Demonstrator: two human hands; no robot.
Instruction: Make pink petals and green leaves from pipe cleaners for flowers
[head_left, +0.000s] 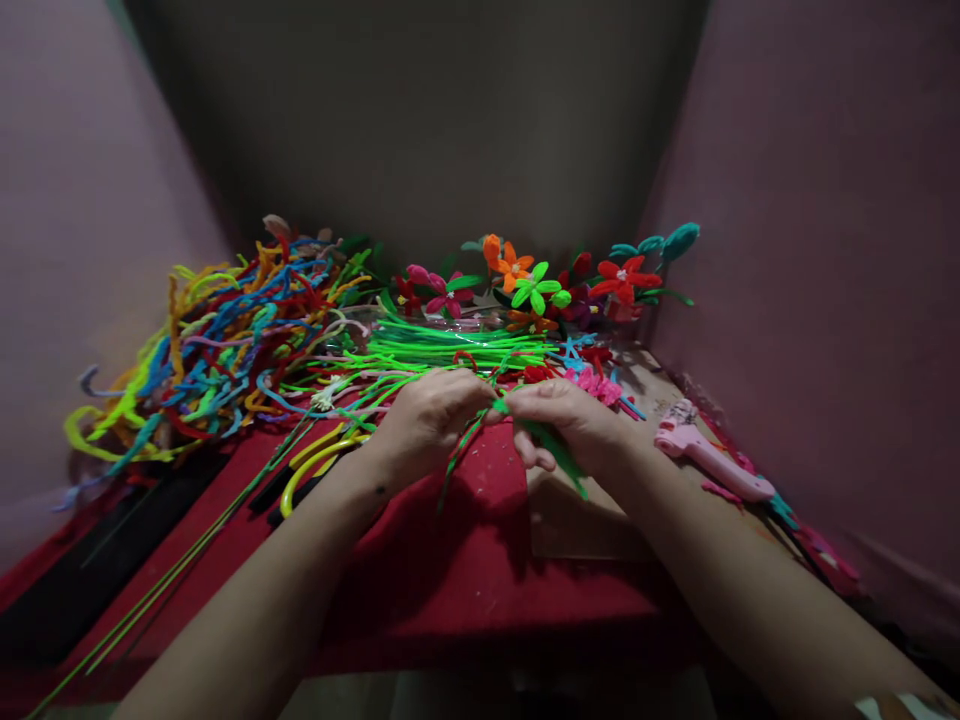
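Note:
Over the middle of the red-covered table, my left hand (442, 410) and my right hand (559, 415) meet with their fingertips nearly touching. Between them both pinch a green pipe cleaner (501, 404). A fuzzy green end (564, 462) hangs below my right hand toward the lower right. Thin green and red strands (459, 452) dangle under my left hand. Just behind the hands lie many bright green pipe cleaners (450, 345) in a bundle. Whatever sits inside the closed fingers is mostly hidden.
A tangled heap of coloured pipe cleaners (225, 340) fills the left. Yellow-handled pliers (311, 465) lie by my left forearm. Finished pipe-cleaner flowers (534, 288) stand at the back. To the right is a pink glue gun (712, 460); a brown board (592, 525) lies under my right hand.

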